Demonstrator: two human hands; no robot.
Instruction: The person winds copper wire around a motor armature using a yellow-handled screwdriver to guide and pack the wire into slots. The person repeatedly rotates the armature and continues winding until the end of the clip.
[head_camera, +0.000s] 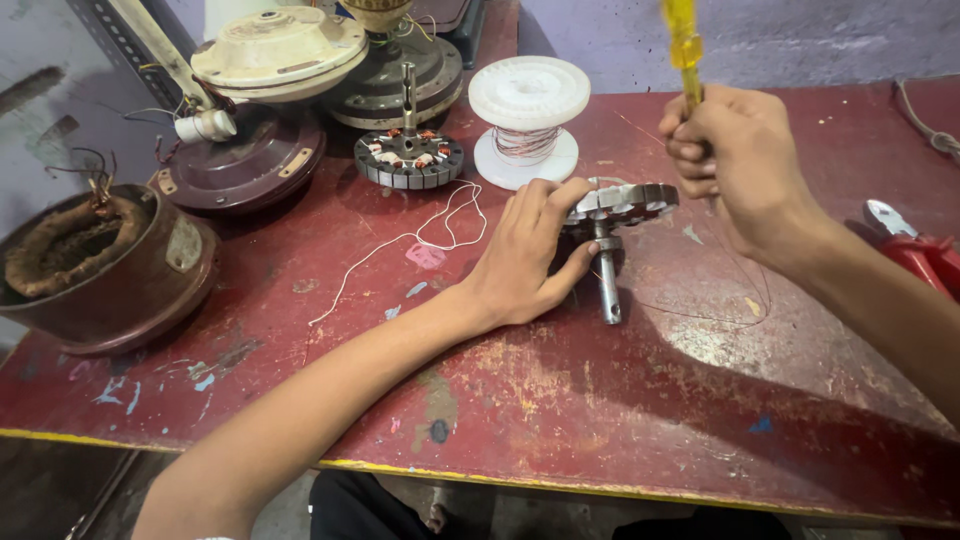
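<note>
My left hand clamps a bare stator on its shaft against the worn red table, fingers curled over its rim. My right hand is fisted around a yellow screwdriver, tip down at the stator's edge. I judge I am working its slots; next comes steady, careful prying. A wire spool stands just behind.

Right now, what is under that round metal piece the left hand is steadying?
Under the stator its steel shaft rests on the worn red table. The left hand covers the stator's near-left side, so what lies beneath there cannot be seen.
</note>
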